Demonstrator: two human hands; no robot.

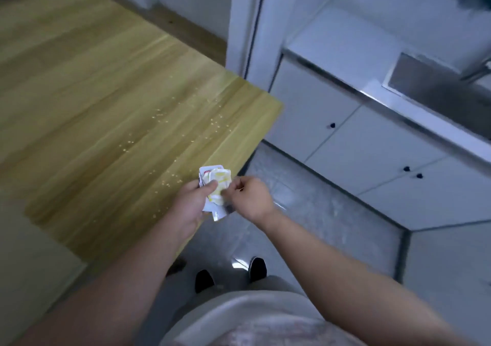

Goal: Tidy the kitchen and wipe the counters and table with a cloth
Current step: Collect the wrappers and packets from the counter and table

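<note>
Crumpled wrappers point(216, 189), white and pale yellow, thin glossy film by the look of it, sit bunched at the near corner of the wooden bench point(106, 93). My left hand point(192, 203) grips the bundle from below, thumb clamped across the top. My right hand point(249, 195) pinches the bundle's right edge, fingers point(233, 186) curled shut on it.

Pale crumbs point(170, 136) lie scattered across the bench just beyond the wrappers, spreading toward its far right edge. No cloth in view.

Risk, as I judge it: the film looks slick and loosely wadded, so a piece could slip free and drop to the tiled floor point(318, 213) right of the bench. Dragging a forearm over the bench could sweep crumbs off the edge.

Bench is smooth, yellow-brown wood grain; white cabinets point(345, 133) and a steel sink point(438, 90) stand further right.
</note>
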